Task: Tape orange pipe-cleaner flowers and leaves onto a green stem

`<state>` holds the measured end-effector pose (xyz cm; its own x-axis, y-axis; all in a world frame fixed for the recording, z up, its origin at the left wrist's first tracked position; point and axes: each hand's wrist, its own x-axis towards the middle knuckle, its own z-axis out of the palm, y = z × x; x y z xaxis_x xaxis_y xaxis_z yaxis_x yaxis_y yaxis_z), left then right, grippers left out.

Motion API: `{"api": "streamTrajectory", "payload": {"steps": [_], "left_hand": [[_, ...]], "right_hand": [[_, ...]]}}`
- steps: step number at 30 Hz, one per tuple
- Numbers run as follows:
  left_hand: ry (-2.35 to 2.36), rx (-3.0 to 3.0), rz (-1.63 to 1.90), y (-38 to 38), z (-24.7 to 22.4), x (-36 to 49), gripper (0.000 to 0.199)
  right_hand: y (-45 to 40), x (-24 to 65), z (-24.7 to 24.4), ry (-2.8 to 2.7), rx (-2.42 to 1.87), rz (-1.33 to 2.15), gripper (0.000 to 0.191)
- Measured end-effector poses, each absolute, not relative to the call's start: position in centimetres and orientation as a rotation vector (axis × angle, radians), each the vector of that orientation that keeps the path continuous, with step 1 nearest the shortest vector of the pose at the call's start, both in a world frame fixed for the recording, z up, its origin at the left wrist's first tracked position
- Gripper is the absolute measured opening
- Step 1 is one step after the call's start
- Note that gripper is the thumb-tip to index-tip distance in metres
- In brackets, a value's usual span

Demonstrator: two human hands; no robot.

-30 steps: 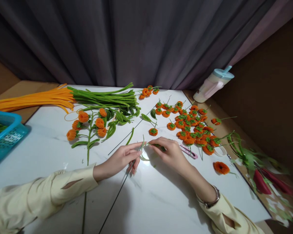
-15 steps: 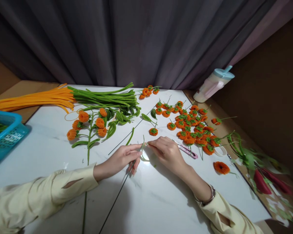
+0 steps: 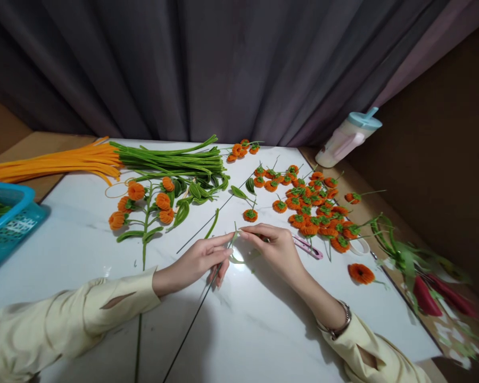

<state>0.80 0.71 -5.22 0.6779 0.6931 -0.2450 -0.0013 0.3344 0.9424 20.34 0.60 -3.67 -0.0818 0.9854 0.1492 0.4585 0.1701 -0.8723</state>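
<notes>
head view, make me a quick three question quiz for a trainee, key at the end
1. On which side is the metal band worn, left or right?
2. True or false: the tumbler has an orange lid.
3. Fill in: the left hand holds a thin dark ____.

Key:
1. Right.
2. False; the lid is light blue.
3. Rod.

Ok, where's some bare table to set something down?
Two patches of table: one between basket and flowering stem, beyond the left sleeve; another nearer you, between wire and right sleeve. It's crowded beyond the right hand with orange flowers, and back left with green stems.
</notes>
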Motion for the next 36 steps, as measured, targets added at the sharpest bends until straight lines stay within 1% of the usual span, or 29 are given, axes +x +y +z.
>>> {"api": "streamTrajectory", "payload": {"steps": [7,12,16,18,21,23,25,32,36], "left_hand": [[0.723,1.183,0.504,0.8,-5.0,0.9,0.051],[0.738,1.184,0.503,0.9,-5.1,0.9,0.046],[0.746,1.194,0.502,0.8,-5.1,0.9,0.047],[0.750,1.204,0.502,0.8,-5.1,0.9,0.049],[0.745,1.205,0.505,0.8,-5.2,0.8,0.050],[0.741,1.202,0.507,0.8,-5.3,0.8,0.050],[0.741,1.197,0.506,0.8,-5.4,0.8,0.050],[0.735,1.197,0.512,0.7,-5.2,0.8,0.051],[0.731,1.205,0.504,0.7,-5.2,0.8,0.050]], "right_hand": [[0.5,20.0,-3.9,-1.442,-1.448,1.160,0.022],[0.8,20.7,-3.7,-1.544,-1.355,1.318,0.028],[0.9,21.2,-3.3,-1.654,-1.296,1.329,0.030],[0.9,21.2,-3.2,-1.650,-1.313,1.345,0.028],[0.8,21.0,-3.4,-1.597,-1.306,1.374,0.017],[0.7,20.9,-3.5,-1.627,-1.289,1.333,0.008],[0.6,20.9,-3.5,-1.703,-1.282,1.255,0.006],[0.5,20.8,-3.7,-1.888,-1.293,1.079,0.009],[0.4,20.7,-3.8,-2.004,-1.308,0.887,0.010]]}}
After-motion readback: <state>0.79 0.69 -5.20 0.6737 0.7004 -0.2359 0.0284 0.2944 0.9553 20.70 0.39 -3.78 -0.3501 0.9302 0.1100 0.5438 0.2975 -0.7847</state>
